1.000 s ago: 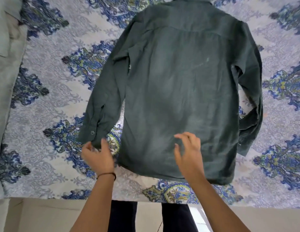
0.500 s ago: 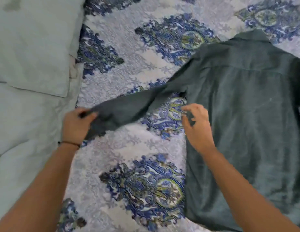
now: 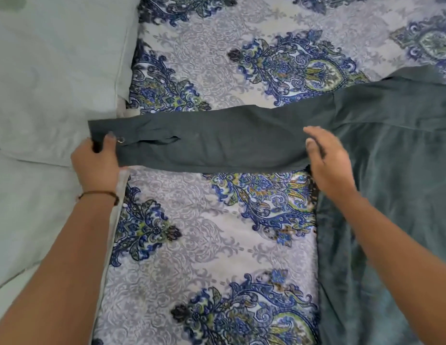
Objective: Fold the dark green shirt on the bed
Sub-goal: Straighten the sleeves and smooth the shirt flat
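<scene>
One dark green shirt [image 3: 396,170] lies back-up on the patterned bedspread [image 3: 204,245], its one visible sleeve [image 3: 217,140] stretched out sideways from the body. Left hand [image 3: 97,163] pinches the cuff, fingers closed on it. Right hand [image 3: 326,160], fingers open, rests by the armpit. Two pale green pillows [image 3: 55,78] lie beyond the cuff, one overlapping the other.
</scene>
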